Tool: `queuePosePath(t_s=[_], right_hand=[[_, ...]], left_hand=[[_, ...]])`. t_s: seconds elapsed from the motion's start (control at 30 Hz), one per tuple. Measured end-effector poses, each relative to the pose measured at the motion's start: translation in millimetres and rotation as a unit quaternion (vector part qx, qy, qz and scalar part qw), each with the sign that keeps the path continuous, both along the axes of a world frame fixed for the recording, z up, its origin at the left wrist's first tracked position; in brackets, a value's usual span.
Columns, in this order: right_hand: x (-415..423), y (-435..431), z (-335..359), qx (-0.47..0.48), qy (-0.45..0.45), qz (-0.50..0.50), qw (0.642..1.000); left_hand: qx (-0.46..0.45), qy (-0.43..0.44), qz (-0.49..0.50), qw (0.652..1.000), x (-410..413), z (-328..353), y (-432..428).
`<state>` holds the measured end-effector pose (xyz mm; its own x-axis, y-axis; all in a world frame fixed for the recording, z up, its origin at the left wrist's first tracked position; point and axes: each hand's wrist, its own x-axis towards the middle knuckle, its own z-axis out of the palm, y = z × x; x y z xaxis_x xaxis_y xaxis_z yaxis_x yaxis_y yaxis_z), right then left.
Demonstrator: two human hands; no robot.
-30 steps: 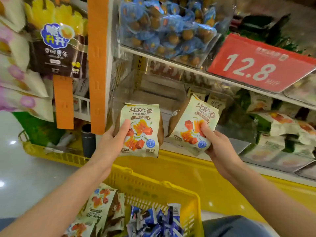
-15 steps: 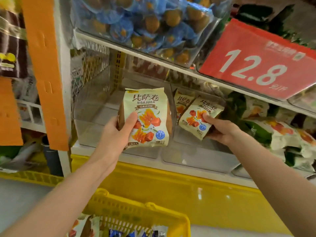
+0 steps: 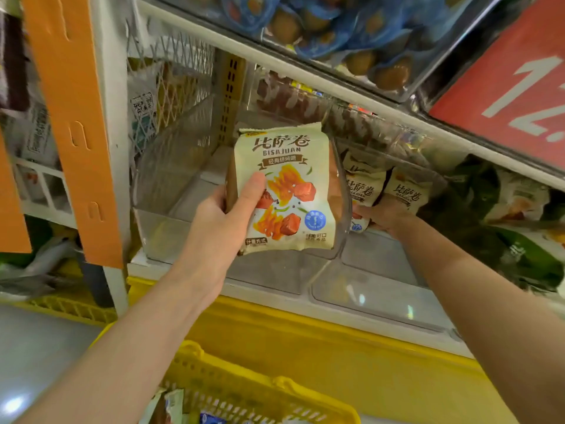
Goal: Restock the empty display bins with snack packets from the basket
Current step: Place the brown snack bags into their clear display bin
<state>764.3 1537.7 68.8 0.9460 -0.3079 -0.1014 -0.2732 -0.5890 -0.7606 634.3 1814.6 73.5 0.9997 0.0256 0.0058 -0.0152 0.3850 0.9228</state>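
Two snack packets are in hand. On the left of the shelf, the clear left bin point(image 3: 171, 191) stands empty. The left hand point(image 3: 218, 224), arm stretched up from the lower left, grips the first packet point(image 3: 290, 191) upright, thumb across its front and fingers hidden behind. It is higher and closer to the bins than half a second ago, in front of the wall between them. The yellow basket point(image 3: 238, 381) has slipped mostly below the bottom edge. The right hand point(image 3: 383, 217) has gone deeper into the right bin point(image 3: 376, 289). Blurred behind the clear wall, it holds the second packet point(image 3: 363, 191) with its thumb on the front, and its fingers cannot be made out. A third packet point(image 3: 405, 191) leans just beside.
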Motion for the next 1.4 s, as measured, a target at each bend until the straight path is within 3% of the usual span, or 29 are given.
queuePosePath(t_s=[0.37, 0.53, 0.6, 0.77, 0.93, 1.07, 1.13, 1.27, 1.33, 1.4], right_hand=[[-36.5, 15.0, 18.1, -0.121, -0.052, -0.037, 0.991], [-115.7, 47.1, 50.0, -0.078, -0.243, 0.025, 0.967], [-149.7, 58.7, 65.5, -0.065, -0.273, 0.107, 0.954], [-208.0, 73.1, 93.6, -0.212, -0.110, 0.313, 0.919], [-233.7, 61.3, 94.6, -0.193, -0.117, 0.311, 0.923], [-235.5, 30.4, 110.8, -0.153, -0.173, 0.199, 0.952], [-226.6, 9.9, 116.7, -0.184, -0.221, 0.116, 0.951], [-191.4, -20.1, 103.4, -0.392, -0.198, 0.027, 0.898], [-168.2, -27.5, 89.1, -0.463, -0.145, 0.023, 0.874], [-143.2, -32.4, 74.5, -0.514, -0.097, 0.030, 0.852]], left_hand=[[0.013, -0.024, -0.003, 1.000, -15.5, 3.4, -6.4], [0.055, -0.049, -0.014, 0.997, -32.7, 0.2, -6.6], [0.088, -0.083, -0.030, 0.992, -42.5, 0.8, -6.8], [0.168, -0.189, -0.098, 0.962, -71.5, 7.8, -18.1], [0.238, -0.237, -0.133, 0.933, -88.0, 12.1, -31.1], [0.343, -0.283, -0.052, 0.894, -74.7, 21.9, -37.7], [0.416, -0.290, 0.003, 0.862, -59.7, 21.9, -37.8], [0.592, -0.239, 0.008, 0.770, -28.7, 4.2, -35.0], [0.661, -0.248, 0.021, 0.708, -20.4, -9.1, -35.6], [0.687, -0.278, 0.057, 0.669, -17.7, -18.3, -36.9]])
